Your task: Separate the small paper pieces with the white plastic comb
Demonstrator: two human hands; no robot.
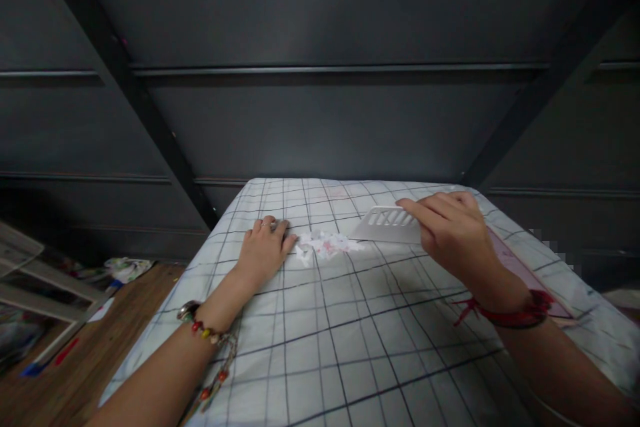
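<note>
My right hand [453,233] grips a white plastic scraper [387,225] with slots near its handle, its flat edge resting on the checked bed sheet [340,340]. The blade's edge meets a small pile of white and pink paper scraps [326,244]. On the other side of that pile my left hand [265,247] lies on the sheet, fingers curled, knuckles touching the scraps. A beaded bracelet circles my left wrist and a red cord my right.
A dark panelled wall and slanted black bed-frame bars [150,120] rise behind the mattress. A pinkish flat board [525,273] lies on the sheet at the right. On the wooden floor [100,347] to the left sit a rack and scattered clutter.
</note>
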